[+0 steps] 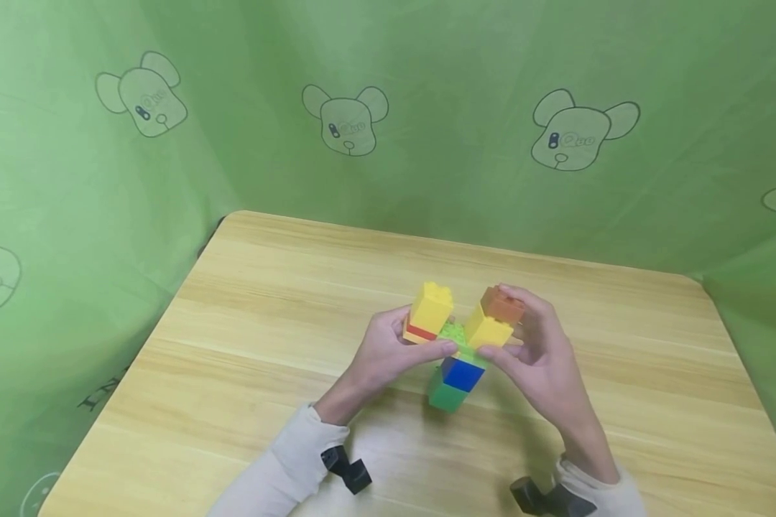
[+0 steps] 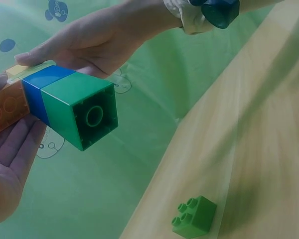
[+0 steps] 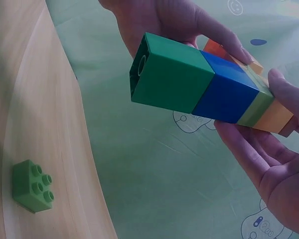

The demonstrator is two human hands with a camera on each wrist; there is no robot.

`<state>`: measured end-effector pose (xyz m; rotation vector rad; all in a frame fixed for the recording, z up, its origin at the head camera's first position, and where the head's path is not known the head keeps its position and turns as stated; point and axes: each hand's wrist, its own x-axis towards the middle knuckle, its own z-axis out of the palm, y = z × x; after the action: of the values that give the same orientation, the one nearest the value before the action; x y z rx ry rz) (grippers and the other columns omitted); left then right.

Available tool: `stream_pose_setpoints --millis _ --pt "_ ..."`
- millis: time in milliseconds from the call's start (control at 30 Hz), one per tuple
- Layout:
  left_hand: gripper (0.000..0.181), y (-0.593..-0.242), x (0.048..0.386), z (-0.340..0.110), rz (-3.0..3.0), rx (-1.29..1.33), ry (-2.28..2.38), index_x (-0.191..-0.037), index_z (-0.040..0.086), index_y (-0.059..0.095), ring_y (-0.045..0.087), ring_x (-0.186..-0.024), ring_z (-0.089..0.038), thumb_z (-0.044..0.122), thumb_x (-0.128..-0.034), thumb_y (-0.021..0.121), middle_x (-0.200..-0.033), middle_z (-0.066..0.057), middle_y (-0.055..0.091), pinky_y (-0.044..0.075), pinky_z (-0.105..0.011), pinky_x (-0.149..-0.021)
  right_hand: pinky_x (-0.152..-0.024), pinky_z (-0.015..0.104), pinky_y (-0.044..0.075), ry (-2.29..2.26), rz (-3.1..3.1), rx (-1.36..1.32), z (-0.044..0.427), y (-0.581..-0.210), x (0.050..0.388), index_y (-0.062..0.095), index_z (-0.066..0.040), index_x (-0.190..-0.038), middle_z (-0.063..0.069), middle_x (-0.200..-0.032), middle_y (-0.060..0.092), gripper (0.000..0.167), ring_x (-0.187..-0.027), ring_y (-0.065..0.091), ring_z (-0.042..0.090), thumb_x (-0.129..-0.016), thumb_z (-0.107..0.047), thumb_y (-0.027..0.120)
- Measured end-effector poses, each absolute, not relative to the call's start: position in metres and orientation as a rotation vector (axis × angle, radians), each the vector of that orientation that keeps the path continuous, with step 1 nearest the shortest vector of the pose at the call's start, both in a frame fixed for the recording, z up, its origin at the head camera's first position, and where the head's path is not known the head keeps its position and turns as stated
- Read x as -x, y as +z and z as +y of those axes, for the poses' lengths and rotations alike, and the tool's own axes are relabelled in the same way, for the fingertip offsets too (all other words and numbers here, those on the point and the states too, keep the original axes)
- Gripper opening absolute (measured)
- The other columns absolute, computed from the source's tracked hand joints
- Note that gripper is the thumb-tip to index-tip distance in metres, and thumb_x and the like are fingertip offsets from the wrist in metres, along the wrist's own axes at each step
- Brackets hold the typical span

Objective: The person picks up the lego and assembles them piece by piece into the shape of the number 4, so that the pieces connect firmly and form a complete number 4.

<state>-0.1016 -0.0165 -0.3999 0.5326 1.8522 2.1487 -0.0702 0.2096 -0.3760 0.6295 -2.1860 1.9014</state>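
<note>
A model of stacked toy bricks is held up above the table between both hands. Its stem is a dark green brick point(image 1: 448, 396) under a blue brick point(image 1: 463, 374), topped by a lime green layer point(image 1: 453, 332). On the left side a yellow brick point(image 1: 431, 306) sits over a thin red layer point(image 1: 420, 332); on the right an orange-brown brick point(image 1: 503, 305) tops another yellow brick point(image 1: 489, 332). My left hand point(image 1: 388, 348) grips the left side, thumb on the front. The right hand point(image 1: 546, 359) holds the right side. Both wrist views show the dark green brick's hollow underside point(image 2: 94, 117).
A loose green brick point(image 3: 32, 186) with studs lies on the wooden table point(image 1: 246, 345). Green curtains point(image 1: 453, 187) with printed bear heads stand behind and beside the table. Black devices point(image 1: 347, 470) are strapped to both wrists.
</note>
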Motion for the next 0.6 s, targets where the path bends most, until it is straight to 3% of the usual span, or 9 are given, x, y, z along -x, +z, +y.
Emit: stream_pose_setpoints --millis 600 --pt "0.036 -0.4013 0.0994 -0.0146 1.866 -0.502 2.126 -0.123 0.004 0.071 0.072 -0.1 -0.018 0.015 -0.0906 0.081 -0.111 -0.003 0.077 0.061 -0.037 -0.088 -0.079 0.03 0.063 1.931 -2.015 -0.702 0.2084 -0.3742 0.0701 0.046 0.011 -0.144 0.015 -0.139 0.059 0.073 -0.117 0.066 0.021 -0.077 0.03 0.07"
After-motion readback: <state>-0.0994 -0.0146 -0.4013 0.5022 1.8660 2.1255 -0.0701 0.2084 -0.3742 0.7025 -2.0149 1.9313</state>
